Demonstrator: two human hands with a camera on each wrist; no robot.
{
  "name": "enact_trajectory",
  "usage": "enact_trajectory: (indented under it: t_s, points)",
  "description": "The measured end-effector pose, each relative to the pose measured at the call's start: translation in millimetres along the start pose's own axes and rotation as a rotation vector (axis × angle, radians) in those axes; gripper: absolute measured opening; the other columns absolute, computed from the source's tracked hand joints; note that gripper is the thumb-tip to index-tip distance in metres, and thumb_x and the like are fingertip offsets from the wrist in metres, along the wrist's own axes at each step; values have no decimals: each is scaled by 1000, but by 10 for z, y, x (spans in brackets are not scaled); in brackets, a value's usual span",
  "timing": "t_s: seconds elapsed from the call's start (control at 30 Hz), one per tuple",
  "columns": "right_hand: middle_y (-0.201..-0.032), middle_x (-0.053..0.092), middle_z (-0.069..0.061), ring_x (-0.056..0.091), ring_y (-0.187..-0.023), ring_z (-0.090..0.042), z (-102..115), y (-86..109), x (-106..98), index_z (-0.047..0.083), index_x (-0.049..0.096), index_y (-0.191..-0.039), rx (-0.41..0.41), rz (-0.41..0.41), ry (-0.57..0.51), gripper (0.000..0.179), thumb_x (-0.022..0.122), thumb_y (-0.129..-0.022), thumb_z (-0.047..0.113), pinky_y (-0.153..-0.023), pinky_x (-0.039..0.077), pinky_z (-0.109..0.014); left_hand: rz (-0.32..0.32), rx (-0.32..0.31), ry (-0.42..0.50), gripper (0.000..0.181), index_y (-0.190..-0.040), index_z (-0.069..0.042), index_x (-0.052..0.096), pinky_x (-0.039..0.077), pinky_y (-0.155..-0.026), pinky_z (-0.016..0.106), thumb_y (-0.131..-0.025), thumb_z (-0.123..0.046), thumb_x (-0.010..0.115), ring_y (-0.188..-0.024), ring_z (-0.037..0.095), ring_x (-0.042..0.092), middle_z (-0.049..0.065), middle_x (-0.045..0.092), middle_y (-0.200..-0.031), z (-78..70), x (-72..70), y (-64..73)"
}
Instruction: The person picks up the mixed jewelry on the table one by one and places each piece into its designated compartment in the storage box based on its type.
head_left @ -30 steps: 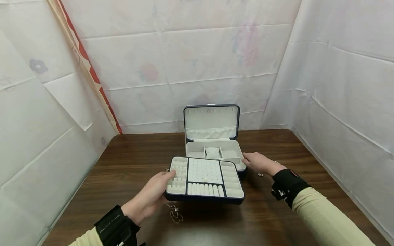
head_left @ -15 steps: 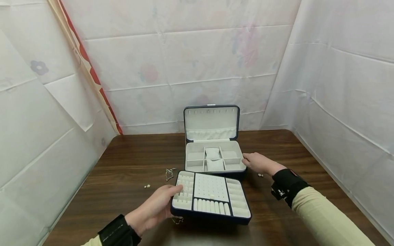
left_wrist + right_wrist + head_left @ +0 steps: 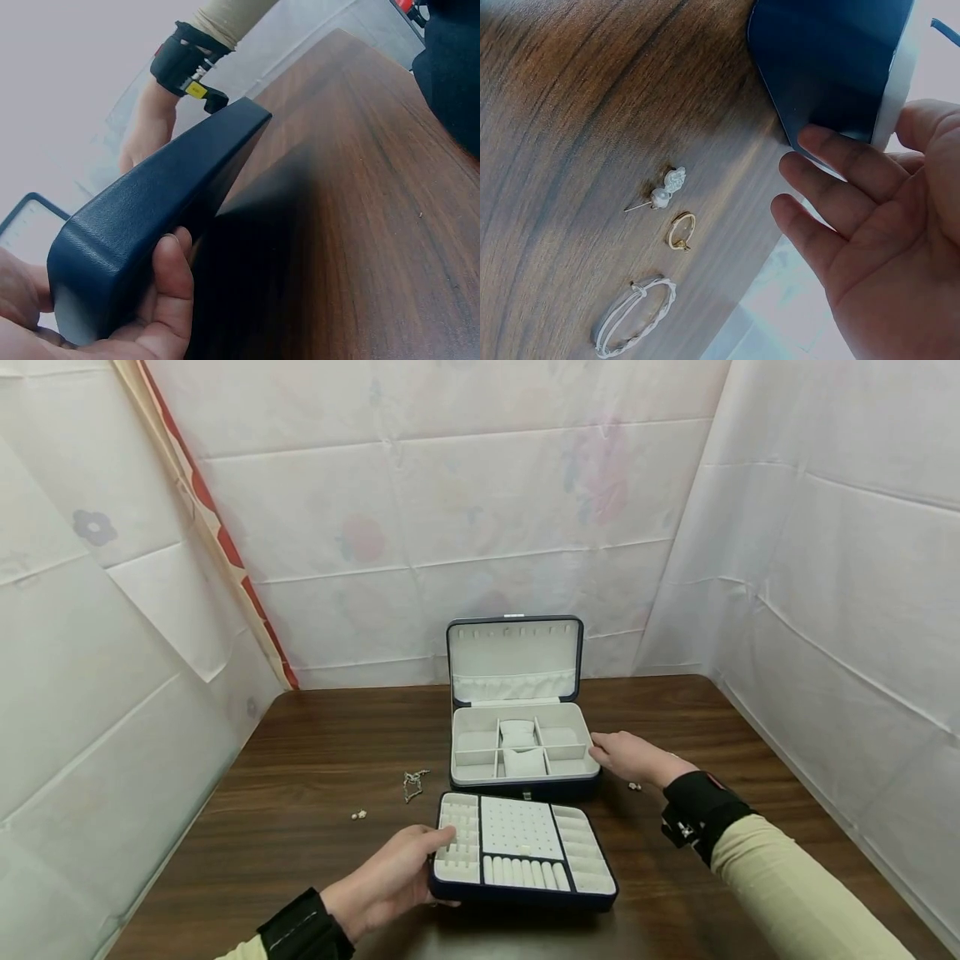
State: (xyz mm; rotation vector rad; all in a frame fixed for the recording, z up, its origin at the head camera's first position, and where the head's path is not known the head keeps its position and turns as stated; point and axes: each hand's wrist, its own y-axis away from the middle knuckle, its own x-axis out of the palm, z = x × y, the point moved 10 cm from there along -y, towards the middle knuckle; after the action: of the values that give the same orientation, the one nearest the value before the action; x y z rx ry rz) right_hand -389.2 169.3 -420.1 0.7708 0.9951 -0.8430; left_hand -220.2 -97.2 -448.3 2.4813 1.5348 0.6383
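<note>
My left hand [image 3: 393, 877] grips the left end of a navy jewelry tray [image 3: 522, 839], thumb on top and fingers curled beneath. White ring rolls, slots and a dotted panel line the tray. In the left wrist view, a dark shadow falls under the raised tray [image 3: 161, 180]. Behind it stands the open jewelry box [image 3: 476, 718], lid upright, its divided base holding two white cushions [image 3: 522, 763]. My right hand [image 3: 633, 758] holds the base's right wall. In the right wrist view, the thumb lies at the pale rim and fingertips [image 3: 817, 141] meet the navy side.
Left of the box lie a chain [image 3: 414, 785] and small earrings [image 3: 359, 815]. On the right, a pair of pearl earrings [image 3: 666, 187], a gold ring [image 3: 681, 231] and a twisted bracelet [image 3: 636, 316] rest on the wooden table [image 3: 322, 727]. White sheets hang around the table.
My left hand has drawn the tray toward me and slightly right, off the front of the box base. Both cushions, the chain and left earrings have come into view. The right hand has stayed put.
</note>
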Motion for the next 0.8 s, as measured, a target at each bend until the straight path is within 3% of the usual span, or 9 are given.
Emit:
enact_trajectory:
  t_s: [0.2, 0.4, 0.6, 0.8]
  points:
    - [-106, 67, -8, 56, -88, -22, -13, -14, 13, -2, 55, -139, 2, 1, 0, 38, 41, -110, 19, -79, 46, -40, 4, -28, 1, 52, -141, 15, 35, 57, -79, 44, -113, -29, 33, -104, 22, 68, 16, 70, -119, 71, 40, -27]
    - [-105, 67, -9, 57, -87, -21, -15, -11, 6, -1, 54, -140, 14, 2, -3, 39, 41, -110, 20, -80, 48, -40, -27, -43, 11, 51, -140, 15, 38, 58, -78, 42, -113, -29, 35, -102, 21, 69, 15, 71, -117, 128, 54, -61]
    - [-118, 68, -13, 58, -91, -23, -8, -24, -16, -2, 54, -141, 19, -6, 7, 40, 41, -110, 20, -82, 49, -42, -62, -30, 3, 50, -136, 14, 41, 57, -75, 40, -113, -30, 35, -96, 19, 71, 13, 73, -112, 172, 50, -109]
    - [-129, 65, -20, 63, -108, -26, -42, -31, -12, -3, 52, -141, 44, -12, 15, 40, 41, -110, 20, -96, 51, -49, -103, -29, -34, 47, -133, 13, 31, 58, -75, 42, -113, -29, 38, -94, 21, 71, 17, 69, -113, 205, 84, -134]
